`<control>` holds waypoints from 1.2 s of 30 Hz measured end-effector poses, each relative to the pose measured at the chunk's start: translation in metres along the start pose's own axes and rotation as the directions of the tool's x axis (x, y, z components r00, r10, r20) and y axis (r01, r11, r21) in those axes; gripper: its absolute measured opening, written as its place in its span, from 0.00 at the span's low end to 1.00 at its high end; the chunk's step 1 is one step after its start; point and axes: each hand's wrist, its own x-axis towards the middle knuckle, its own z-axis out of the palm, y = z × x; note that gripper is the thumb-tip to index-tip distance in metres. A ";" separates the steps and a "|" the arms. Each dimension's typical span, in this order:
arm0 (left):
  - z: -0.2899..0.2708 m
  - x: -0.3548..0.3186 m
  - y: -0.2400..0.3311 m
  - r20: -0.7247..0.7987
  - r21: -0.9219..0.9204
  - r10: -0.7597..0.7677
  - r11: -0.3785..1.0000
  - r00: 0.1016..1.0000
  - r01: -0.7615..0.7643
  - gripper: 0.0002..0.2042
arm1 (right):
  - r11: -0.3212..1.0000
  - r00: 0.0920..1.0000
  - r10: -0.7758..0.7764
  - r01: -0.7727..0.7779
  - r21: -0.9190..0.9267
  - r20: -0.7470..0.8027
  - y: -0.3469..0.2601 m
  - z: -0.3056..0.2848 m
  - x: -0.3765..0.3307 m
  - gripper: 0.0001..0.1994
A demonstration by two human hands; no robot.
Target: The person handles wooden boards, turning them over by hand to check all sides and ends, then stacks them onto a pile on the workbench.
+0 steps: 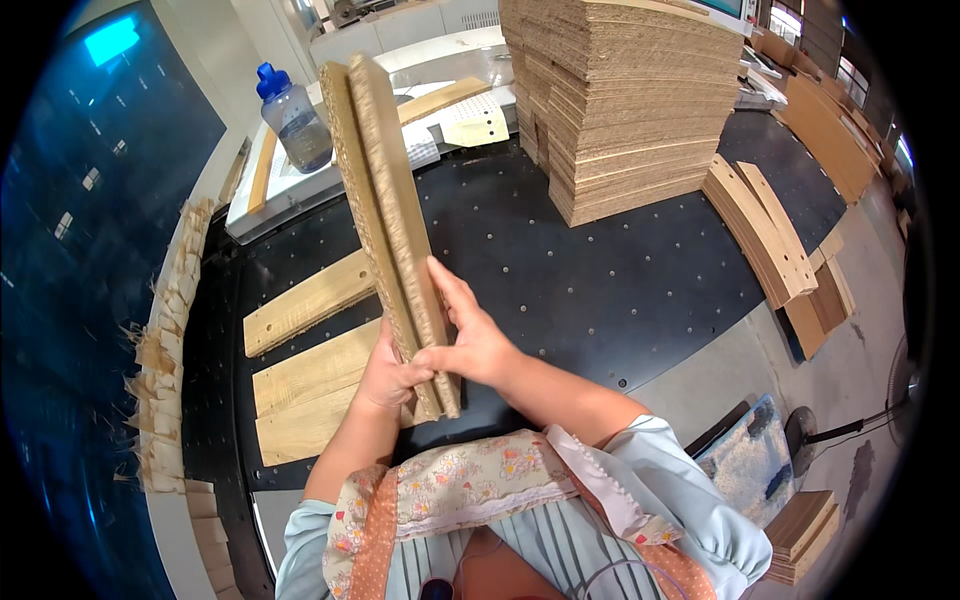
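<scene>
Two particleboard panels (385, 200) stand on edge, face to face, between my hands, with a narrow dark gap along their length. My left hand (385, 375) grips their near end from the left. On the right side, my right hand (470, 335) wraps round the same end, thumb across the edges and fingers on the outer face. Just left of them, wood-faced boards (310, 390) lie flat on the black table (560, 270), and another wood-faced board (305, 300) with a hole lies a little farther off.
A tall stack of particleboard (640, 110) stands at the back. More strips (765, 235) are piled at the table's right edge. A blue-capped water bottle (298, 120) sits on a white ledge (290, 190). A fan-like black stand (845, 432) is at the right.
</scene>
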 end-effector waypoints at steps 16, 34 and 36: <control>-0.024 -0.005 -0.006 0.344 -0.581 0.188 0.812 0.920 0.051 0.51 | 0.866 0.976 0.211 -0.207 0.454 0.042 -0.001 0.000 0.033 0.26; -0.016 -0.004 0.028 0.160 -0.158 -0.043 0.985 0.986 0.068 0.54 | 0.764 0.975 0.212 -0.209 0.611 0.069 -0.006 -0.006 0.046 0.28; 0.007 -0.001 0.039 0.078 -0.116 -0.067 0.990 0.995 0.075 0.52 | 0.762 0.976 0.184 -0.216 0.611 0.116 -0.006 -0.013 0.053 0.27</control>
